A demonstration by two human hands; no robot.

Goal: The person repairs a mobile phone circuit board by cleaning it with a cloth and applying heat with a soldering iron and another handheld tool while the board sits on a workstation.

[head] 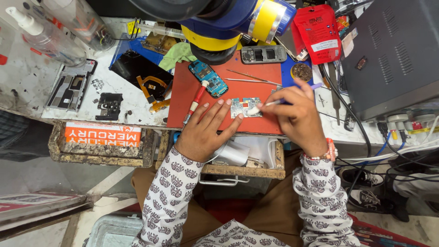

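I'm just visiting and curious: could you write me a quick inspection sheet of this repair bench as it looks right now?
Surface: red mat on a stained white bench.
Job's things: small circuit board on the mat; purple-handled brush touching it.
Clutter: blue circuit board, red-handled screwdriver, tweezers, phone frame, red pouch.
Grippers: left hand steadies the small board; right hand holds the brush.
Cables: black and blue cables at right.
Surroundings: microscope above, open drawer below.
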